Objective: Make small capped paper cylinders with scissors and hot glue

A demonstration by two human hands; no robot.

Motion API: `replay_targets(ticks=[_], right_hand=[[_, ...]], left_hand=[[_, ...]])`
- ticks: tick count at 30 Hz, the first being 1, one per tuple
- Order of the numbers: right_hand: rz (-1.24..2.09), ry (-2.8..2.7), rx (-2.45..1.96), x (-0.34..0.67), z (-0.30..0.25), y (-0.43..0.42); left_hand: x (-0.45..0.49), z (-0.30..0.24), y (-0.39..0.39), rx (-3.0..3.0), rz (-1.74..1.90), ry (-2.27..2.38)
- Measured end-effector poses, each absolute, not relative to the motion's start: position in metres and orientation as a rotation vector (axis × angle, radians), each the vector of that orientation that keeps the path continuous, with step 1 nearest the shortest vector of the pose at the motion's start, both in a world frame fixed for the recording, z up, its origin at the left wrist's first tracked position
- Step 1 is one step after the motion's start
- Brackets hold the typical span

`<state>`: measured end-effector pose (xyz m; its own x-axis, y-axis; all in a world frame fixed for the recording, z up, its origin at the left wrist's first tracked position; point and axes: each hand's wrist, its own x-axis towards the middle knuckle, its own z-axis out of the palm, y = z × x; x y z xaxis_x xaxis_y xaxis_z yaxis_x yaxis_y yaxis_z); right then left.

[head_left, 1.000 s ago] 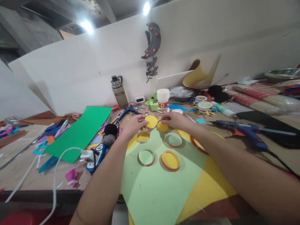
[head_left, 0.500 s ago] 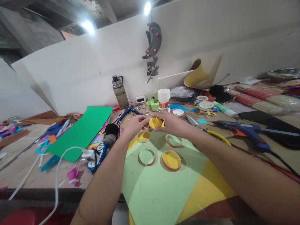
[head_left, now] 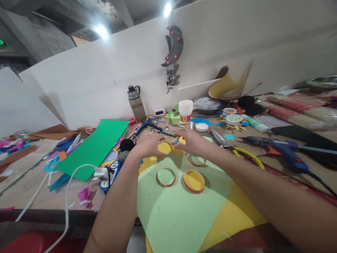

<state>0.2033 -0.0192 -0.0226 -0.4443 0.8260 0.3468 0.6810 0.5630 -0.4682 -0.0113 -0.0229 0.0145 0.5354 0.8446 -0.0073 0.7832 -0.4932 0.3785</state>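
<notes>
My left hand (head_left: 146, 147) is closed on a small round ring with a yellow disc in it (head_left: 165, 147), held just above the light green sheet (head_left: 171, 211). My right hand (head_left: 195, 140) meets it from the right and pinches a yellow paper disc (head_left: 181, 140) against the ring. Below the hands three more red-rimmed rings lie on the sheet: one with a green centre (head_left: 165, 177), one filled yellow (head_left: 194, 181), and one partly hidden under my right wrist (head_left: 196, 160).
Yellow-handled scissors (head_left: 238, 151) and a blue glue gun (head_left: 280, 151) lie to the right. A dark green sheet (head_left: 94, 147), a white cable (head_left: 68, 196) and paper scraps are on the left. A water bottle (head_left: 137, 105) and paper cups (head_left: 185, 110) stand at the back.
The ring with the yellow disc has left the sheet and is now in my left hand. My right hand has closed in on it with the loose yellow disc.
</notes>
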Motion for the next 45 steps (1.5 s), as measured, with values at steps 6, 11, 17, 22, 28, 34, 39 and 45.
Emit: replay_targets(ticks=[6,11,17,22,28,34,39,45], right_hand=[[0.705,-1.885,-1.192,0.197,-0.011,-0.024],[1.423,-1.484,-1.002,0.188,-0.016,-0.026],[1.744,-1.210,-0.861,0.186,-0.009,-0.030],[1.812,-1.109,-0.878,0.185,-0.004,-0.033],[1.838,-1.023,-0.861,0.184,-0.005,-0.032],[1.891,-1.034,-0.832,0.190,-0.003,-0.029],[1.815,-1.103,-0.867,0.196,-0.001,-0.028],[1.585,-1.213,-1.054,0.199,-0.005,-0.024]], left_hand=[[0.006,0.022,-0.030,2.551,0.709,1.282],[0.022,0.016,-0.033,2.588,0.884,1.202],[0.026,0.013,-0.033,2.492,0.916,1.174],[0.024,0.014,-0.035,2.531,0.937,1.230],[0.023,0.014,-0.034,2.757,0.824,1.125],[0.020,0.018,-0.033,2.642,0.843,1.148],[0.019,0.017,-0.031,2.423,0.926,1.143],[0.017,0.012,-0.030,1.918,0.894,1.005]])
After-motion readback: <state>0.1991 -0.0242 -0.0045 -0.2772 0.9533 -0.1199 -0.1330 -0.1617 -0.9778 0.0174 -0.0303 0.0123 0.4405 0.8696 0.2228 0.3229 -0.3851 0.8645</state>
